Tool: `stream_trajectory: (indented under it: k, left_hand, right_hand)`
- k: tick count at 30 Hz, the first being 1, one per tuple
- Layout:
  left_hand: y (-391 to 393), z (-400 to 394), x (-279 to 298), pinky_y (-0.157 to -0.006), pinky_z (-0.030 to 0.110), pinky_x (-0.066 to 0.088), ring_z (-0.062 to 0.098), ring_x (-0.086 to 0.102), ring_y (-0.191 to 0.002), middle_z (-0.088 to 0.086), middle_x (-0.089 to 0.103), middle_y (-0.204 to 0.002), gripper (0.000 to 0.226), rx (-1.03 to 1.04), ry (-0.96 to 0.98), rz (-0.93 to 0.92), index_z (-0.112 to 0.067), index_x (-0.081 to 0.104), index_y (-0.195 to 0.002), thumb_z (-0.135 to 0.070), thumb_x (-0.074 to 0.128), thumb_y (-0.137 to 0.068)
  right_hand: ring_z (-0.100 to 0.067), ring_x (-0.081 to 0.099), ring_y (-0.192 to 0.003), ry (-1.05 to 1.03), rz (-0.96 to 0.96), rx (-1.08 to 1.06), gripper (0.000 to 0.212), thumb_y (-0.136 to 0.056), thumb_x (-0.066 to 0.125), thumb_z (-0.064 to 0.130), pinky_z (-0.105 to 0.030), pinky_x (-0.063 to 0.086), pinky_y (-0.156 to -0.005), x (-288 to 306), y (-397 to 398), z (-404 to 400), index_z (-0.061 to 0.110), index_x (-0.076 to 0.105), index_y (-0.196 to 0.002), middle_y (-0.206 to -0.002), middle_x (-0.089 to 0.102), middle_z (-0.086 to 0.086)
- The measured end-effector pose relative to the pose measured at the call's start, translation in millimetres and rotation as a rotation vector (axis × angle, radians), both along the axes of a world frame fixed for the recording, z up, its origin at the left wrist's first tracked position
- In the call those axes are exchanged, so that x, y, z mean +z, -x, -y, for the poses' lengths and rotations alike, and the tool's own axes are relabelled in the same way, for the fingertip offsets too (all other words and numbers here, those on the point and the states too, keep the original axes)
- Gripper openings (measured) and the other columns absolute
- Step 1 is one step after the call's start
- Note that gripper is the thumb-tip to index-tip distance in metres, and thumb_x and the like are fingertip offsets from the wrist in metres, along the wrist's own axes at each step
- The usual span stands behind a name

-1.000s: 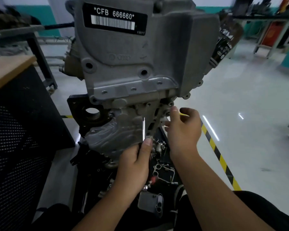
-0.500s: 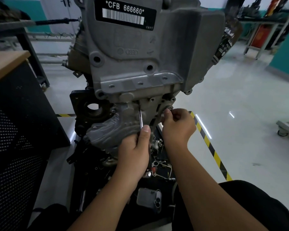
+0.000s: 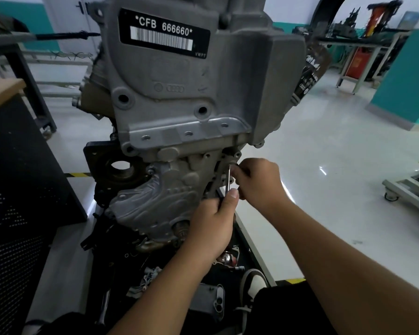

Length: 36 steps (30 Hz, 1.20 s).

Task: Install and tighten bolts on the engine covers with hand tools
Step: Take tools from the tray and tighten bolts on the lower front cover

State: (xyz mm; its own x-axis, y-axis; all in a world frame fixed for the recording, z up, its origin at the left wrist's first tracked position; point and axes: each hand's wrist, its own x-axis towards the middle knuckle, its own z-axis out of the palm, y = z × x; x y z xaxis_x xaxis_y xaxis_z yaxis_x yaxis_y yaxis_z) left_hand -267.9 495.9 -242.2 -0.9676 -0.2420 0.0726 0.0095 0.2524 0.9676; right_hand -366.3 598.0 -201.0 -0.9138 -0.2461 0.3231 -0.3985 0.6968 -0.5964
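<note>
Engine point(image 3: 191, 97) filled the middle of the view, its upper cover label reading "*CFB 666660*" over a barcode, a four-ring badge cast below. The lower cover point(image 3: 160, 197) hung beneath. Left hand point(image 3: 212, 226) gripped a slim tool point(image 3: 228, 178) whose shaft ran upright, tip toward a bolt hole at the cover's right edge. Right hand point(image 3: 257, 182), just right of the shaft and nearer that hole, pinched something small, probably a bolt.
</note>
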Motion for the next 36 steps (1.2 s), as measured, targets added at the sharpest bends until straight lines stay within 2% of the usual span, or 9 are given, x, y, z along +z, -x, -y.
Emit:
stream_trajectory:
  k: [2,5,8,11,15,22,25,30,36]
  left_hand:
    - [5.0,-0.9,0.9,-0.065,0.033,0.042,0.018,0.055,-0.061,0.008,0.058,-0.066,0.066,0.001,-0.050,0.008,0.001,0.064,-0.082,-0.059,0.046,-0.101]
    - [12.4,-1.1,1.2,-0.075,0.040,0.053,0.022,0.070,-0.077,0.017,0.074,-0.086,0.061,0.039,-0.106,0.035,-0.002,0.072,-0.090,-0.057,0.047,-0.102]
    - [18.3,-2.1,1.5,-0.079,0.042,0.054,0.023,0.070,-0.080,0.023,0.073,-0.098,0.062,0.042,-0.153,0.051,0.002,0.071,-0.094,-0.055,0.046,-0.103]
    - [19.6,-4.1,3.1,-0.072,0.033,0.048,0.016,0.064,-0.075,0.017,0.075,-0.086,0.060,0.043,-0.191,0.046,0.000,0.072,-0.091,-0.053,0.047,-0.103]
    - [15.4,-2.0,3.8,-0.072,0.035,0.047,0.020,0.064,-0.076,0.014,0.072,-0.082,0.061,0.040,-0.181,0.055,0.001,0.071,-0.092,-0.053,0.046,-0.104]
    - [5.9,2.4,4.4,-0.087,0.046,0.055,0.033,0.069,-0.101,0.020,0.074,-0.102,0.059,0.064,-0.143,0.075,-0.003,0.074,-0.096,-0.054,0.046,-0.103]
    - [3.3,3.1,5.8,-0.088,0.047,0.055,0.032,0.070,-0.101,0.019,0.074,-0.101,0.059,0.072,-0.124,0.080,-0.003,0.074,-0.096,-0.055,0.047,-0.102]
    - [4.4,2.5,8.6,-0.086,0.045,0.054,0.032,0.071,-0.095,0.017,0.075,-0.092,0.059,0.079,-0.064,0.073,-0.003,0.074,-0.091,-0.053,0.046,-0.104]
    - [5.8,0.5,10.3,-0.080,0.038,0.054,0.028,0.072,-0.081,0.012,0.076,-0.081,0.054,0.080,-0.089,0.071,-0.004,0.073,-0.081,-0.046,0.049,-0.105]
  right_hand:
    - [-0.032,0.052,-0.061,0.098,0.039,-0.058,0.053,-0.103,0.056,0.030,-0.034,0.035,-0.056,-8.0,-4.1,5.0,0.008,0.044,-0.057,-0.055,0.054,-0.011]
    - [-0.017,0.039,-0.053,0.294,0.123,-0.144,0.057,-0.108,0.047,0.030,-0.028,0.025,-0.051,-16.8,-8.9,17.9,0.015,0.037,-0.054,-0.052,0.042,0.000]
    - [-0.021,0.039,-0.056,0.516,0.245,-0.191,0.061,-0.105,0.050,0.040,-0.032,0.031,-0.058,-20.6,-10.9,24.5,0.006,0.038,-0.056,-0.054,0.044,-0.005]
    - [-0.025,0.048,-0.063,0.671,0.337,-0.159,0.061,-0.100,0.060,0.044,-0.046,0.045,-0.064,-21.3,-13.6,26.2,-0.008,0.051,-0.070,-0.066,0.053,-0.021]
    - [-0.046,0.068,-0.089,0.797,0.431,-0.117,0.057,-0.106,0.049,0.042,-0.062,0.055,-0.087,-25.0,-16.8,30.5,-0.011,0.064,-0.090,-0.093,0.069,-0.032]
    - [-0.036,0.066,-0.079,0.756,0.341,-0.193,0.045,-0.098,0.063,0.039,-0.056,0.056,-0.084,-23.8,-18.3,34.9,-0.001,0.060,-0.077,-0.080,0.069,-0.018]
    - [-0.030,0.056,-0.069,0.766,0.314,-0.199,0.051,-0.105,0.052,0.037,-0.057,0.053,-0.079,-24.7,-18.8,35.5,-0.001,0.054,-0.071,-0.072,0.060,-0.022]
    - [-0.043,0.068,-0.088,0.814,0.401,-0.226,0.056,-0.098,0.058,0.048,-0.053,0.057,-0.084,-23.5,-21.5,35.8,-0.007,0.065,-0.087,-0.088,0.070,-0.026]
    - [-0.026,0.052,-0.063,0.794,0.357,-0.268,0.054,-0.100,0.056,0.045,-0.042,0.048,-0.067,-19.7,-22.0,30.8,0.003,0.055,-0.065,-0.063,0.056,-0.015]
